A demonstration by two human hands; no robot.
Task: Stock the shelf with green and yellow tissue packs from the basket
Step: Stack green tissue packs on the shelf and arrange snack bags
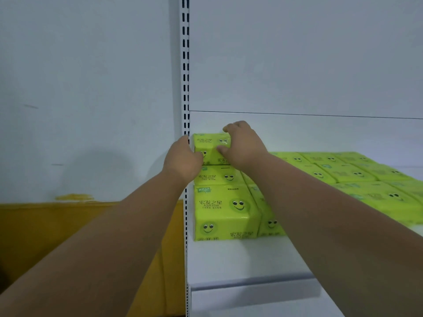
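Observation:
A green and yellow tissue pack [209, 147] with smiley faces sits at the back left corner of the white shelf [240, 259], on top of another pack. My left hand [183, 157] holds its left end, with the thumb on the front face. My right hand [242, 145] grips its right end, fingers curled over the top and thumb on the front. In front of it stand two more stacked packs [224, 211]. The basket is out of view.
Several more green packs [357, 177] lie flat in rows across the right of the shelf. A slotted white upright [185, 65] borders the shelf on the left. Left of it are a white wall and a yellow band [45, 223] lower down.

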